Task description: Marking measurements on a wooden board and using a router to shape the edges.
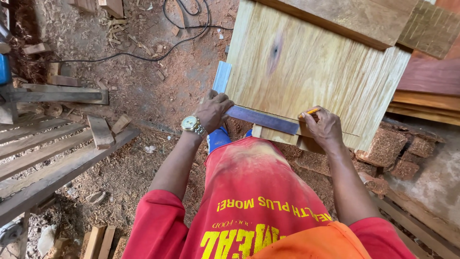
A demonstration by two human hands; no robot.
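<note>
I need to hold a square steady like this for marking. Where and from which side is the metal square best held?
Grip the square at its corner, coming from the left, as the left hand does. One arm runs up the board's left edge and the blade lies across its face, so pressing there keeps it seated and leaves the blade free for the right hand's pencil.

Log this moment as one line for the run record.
left hand: pressing metal square against wooden panel | right hand: holding pencil at panel edge beside square | floor: sawdust, offcuts, black cable
</note>
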